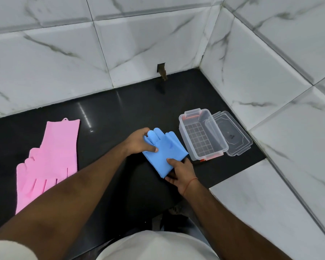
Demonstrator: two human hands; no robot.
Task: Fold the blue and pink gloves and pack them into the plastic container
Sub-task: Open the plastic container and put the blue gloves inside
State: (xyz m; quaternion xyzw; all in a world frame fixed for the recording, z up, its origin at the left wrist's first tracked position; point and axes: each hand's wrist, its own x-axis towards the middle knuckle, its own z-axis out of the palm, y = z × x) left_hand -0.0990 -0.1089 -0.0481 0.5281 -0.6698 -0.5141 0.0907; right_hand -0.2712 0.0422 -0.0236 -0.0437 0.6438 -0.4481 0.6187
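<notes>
A blue glove (164,149), folded over on itself, lies on the black counter (120,113) at the middle. My left hand (139,141) grips its finger end. My right hand (180,171) pinches its near corner, thumb on top. A pink glove (51,158) lies flat and unfolded at the left, fingers toward me. The clear plastic container (201,137) stands open just right of the blue glove, with nothing inside.
The container's clear lid (231,136) lies beside it on the right, near the wall corner. White marble tiled walls (270,91) close off the back and right. A raised tiled ledge (261,203) sits at the near right. A small hole (161,69) is in the back wall.
</notes>
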